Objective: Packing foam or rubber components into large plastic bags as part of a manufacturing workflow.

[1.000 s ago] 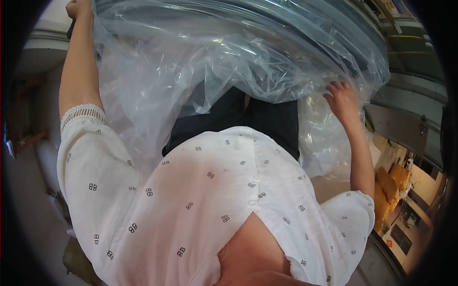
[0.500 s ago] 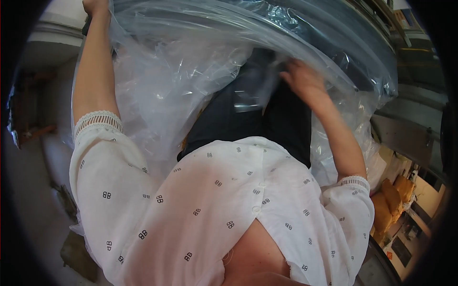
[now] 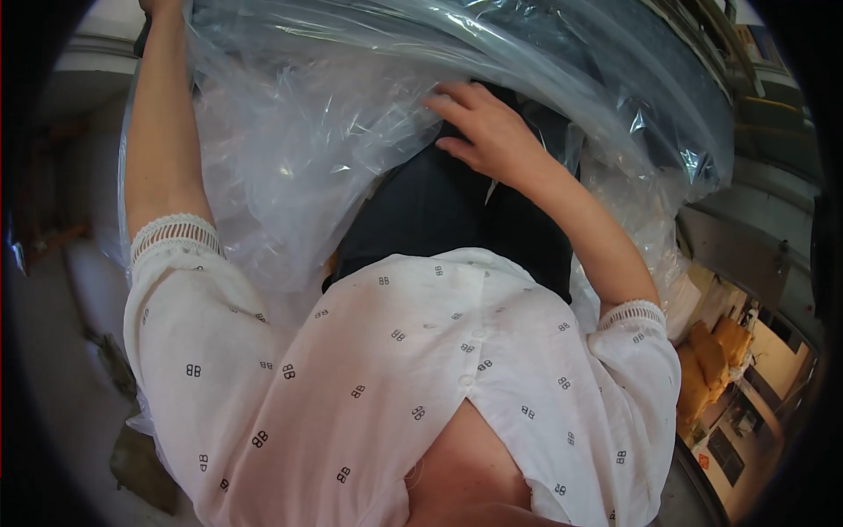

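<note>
The clear plastic sheet (image 3: 299,149) fills the upper half of my view, a great crumpled, glossy bag or cover draped over something curved and sagging down toward my chest and off to my right. Beneath it lies a dark panel (image 3: 439,211), just in front of my white blouse (image 3: 395,378). My hands are well apart. My right hand (image 3: 487,132) lies flat with fingers spread where the plastic meets the dark surface, pressing rather than pinching as far as I can see. My left arm reaches straight up along the left side, and my left hand (image 3: 158,5) is cut off at the top edge, so I cannot tell whether it grips the plastic or only rests against it. I judge the main risk is the film slipping: with one palm merely laid on a slick sheet, the loose weight hanging at the right could drag it away. Thin film like this could also tear if my fingers dig in or it snags on an edge under it. What the plastic covers is hard to make out; glare and folds hide it, and the dark panel's nature is unclear. At the lower right I see some orange-yellow bundles (image 3: 711,369) on the floor, too small and bent by the lens to identify.
</note>
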The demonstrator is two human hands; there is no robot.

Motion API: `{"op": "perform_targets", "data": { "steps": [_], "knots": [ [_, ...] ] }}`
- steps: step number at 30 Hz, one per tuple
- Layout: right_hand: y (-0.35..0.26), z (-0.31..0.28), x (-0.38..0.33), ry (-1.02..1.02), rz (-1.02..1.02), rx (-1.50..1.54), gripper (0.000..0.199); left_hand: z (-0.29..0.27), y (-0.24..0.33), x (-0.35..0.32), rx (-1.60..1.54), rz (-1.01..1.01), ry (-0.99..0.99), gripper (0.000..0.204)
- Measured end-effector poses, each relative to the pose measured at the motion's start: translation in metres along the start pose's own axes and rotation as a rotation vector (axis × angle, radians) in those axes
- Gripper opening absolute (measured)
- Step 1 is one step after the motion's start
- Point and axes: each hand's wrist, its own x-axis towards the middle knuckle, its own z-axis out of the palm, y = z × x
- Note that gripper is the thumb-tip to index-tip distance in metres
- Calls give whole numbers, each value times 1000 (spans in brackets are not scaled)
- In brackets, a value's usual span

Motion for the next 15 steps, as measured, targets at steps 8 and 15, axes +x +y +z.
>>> {"op": "perform_targets", "data": {
  "steps": [8, 15],
  "knots": [
    [-18, -2, -33, -304, 88, 358, 6, -5, 12, -5, 19, 53, -9, 30],
    [11, -1, -40, 55, 348, 294, 22, 0, 11, 7, 31, 74, 0, 31]
  ]
}}
